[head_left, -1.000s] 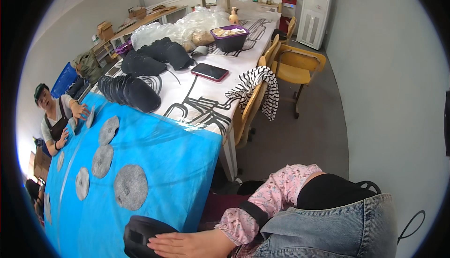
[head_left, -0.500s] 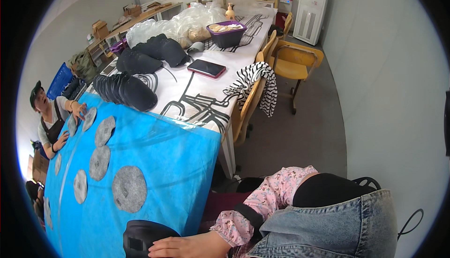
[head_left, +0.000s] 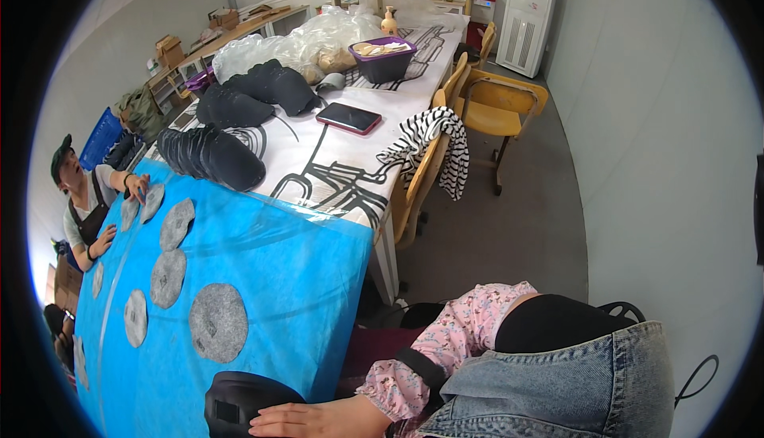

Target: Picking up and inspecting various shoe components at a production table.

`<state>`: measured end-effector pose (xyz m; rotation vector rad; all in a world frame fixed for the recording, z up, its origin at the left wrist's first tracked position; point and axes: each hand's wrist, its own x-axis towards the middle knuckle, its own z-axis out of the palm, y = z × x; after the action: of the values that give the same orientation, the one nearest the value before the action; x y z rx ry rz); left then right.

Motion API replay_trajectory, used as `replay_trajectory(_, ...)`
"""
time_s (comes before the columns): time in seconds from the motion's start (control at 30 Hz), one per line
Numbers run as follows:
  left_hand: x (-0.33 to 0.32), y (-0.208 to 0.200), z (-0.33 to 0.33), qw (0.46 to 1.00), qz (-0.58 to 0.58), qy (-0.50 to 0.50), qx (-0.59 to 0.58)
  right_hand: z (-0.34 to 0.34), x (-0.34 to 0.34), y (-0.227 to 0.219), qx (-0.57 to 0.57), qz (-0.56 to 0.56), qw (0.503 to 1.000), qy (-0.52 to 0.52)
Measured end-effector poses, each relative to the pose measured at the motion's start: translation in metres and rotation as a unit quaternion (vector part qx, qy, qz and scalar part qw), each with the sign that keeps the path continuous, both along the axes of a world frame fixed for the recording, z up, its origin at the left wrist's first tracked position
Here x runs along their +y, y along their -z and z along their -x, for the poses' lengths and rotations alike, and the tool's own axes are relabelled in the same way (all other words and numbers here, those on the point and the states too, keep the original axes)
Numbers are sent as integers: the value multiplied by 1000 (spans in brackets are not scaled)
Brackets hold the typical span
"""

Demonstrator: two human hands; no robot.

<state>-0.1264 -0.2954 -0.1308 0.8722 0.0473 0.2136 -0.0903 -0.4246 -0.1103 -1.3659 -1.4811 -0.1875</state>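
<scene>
My right hand (head_left: 322, 419) comes in at the bottom under a pink floral sleeve with a black band. Its fingers lie stretched out, flat across a black, rounded cap-like piece (head_left: 247, 394) with a small square patch. The thumb is hidden and the frame's edge cuts off the piece's lower part. Just beyond it, a round grey felt piece (head_left: 219, 323) lies flat on the blue table cover (head_left: 294, 279). More grey felt pieces are spread farther left, among them an oval one (head_left: 168, 278). My left hand is not in view.
Across the table a co-worker (head_left: 91, 199) touches a felt piece. Farther along lie stacked black curved pieces (head_left: 211, 157), a phone (head_left: 348, 118), a purple-rimmed tub (head_left: 383, 60) and plastic bags (head_left: 314, 36). Yellow chairs (head_left: 497, 112) line the right side; denim fabric (head_left: 557, 382) fills the lower right.
The view has shifted very slightly. The co-worker's hand and the felt piece beside it have moved a little. My right hand stays on the black piece.
</scene>
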Motion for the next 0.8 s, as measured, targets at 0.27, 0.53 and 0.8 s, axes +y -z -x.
replay_trajectory(0.27, 9, -3, 17, 998, 32, -60, -19, 8, 11, 3, 80, 47, 990, -104)
replay_trajectory(0.53, -1, -2, 20, 945, 307, -38, -109, -29, 21, -10, -129, 183, 972, 77)
replay_trajectory(0.8, 9, -24, 32, 982, 35, -97, -161, -66, -5, -39, -165, 118, 966, 161)
